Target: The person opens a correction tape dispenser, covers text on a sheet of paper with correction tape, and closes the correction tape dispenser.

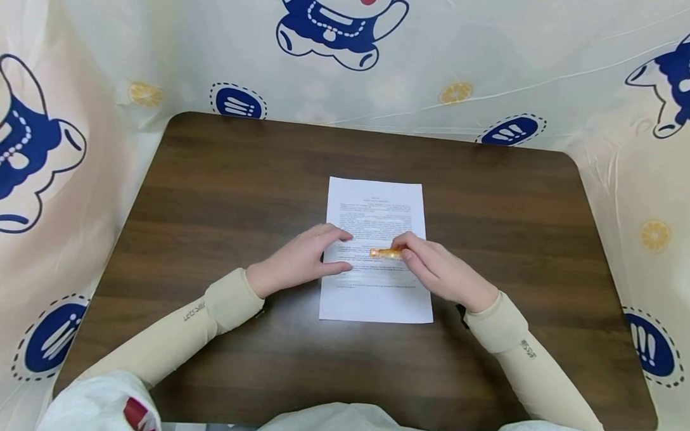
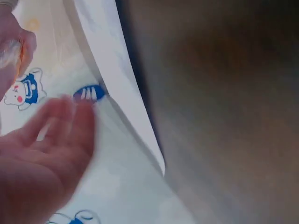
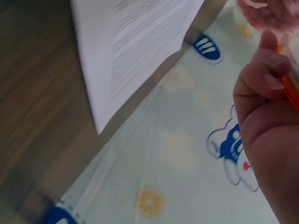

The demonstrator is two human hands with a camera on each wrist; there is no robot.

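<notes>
A printed sheet of paper [image 1: 376,303] lies on the brown table. Over its right half, my right hand [image 1: 437,269] pinches a small orange object with a clear, shiny part [image 1: 380,253] between thumb and fingers. Its kind I cannot tell. The object's orange edge [image 3: 290,88] shows at the right border of the right wrist view, beside the curled fingers. My left hand [image 1: 303,255] is at the sheet's left edge, thumb and fingers spread apart with nothing between them. In the left wrist view the left hand [image 2: 51,158] is blurred, its fingers extended.
The dark wooden table [image 1: 237,186] has rounded corners and reaches well past the sheet on all sides. Behind and beside it hangs a pale curtain [image 1: 418,72] with blue cartoon figures and orange slices. Cream sleeves [image 1: 170,323] cover both forearms.
</notes>
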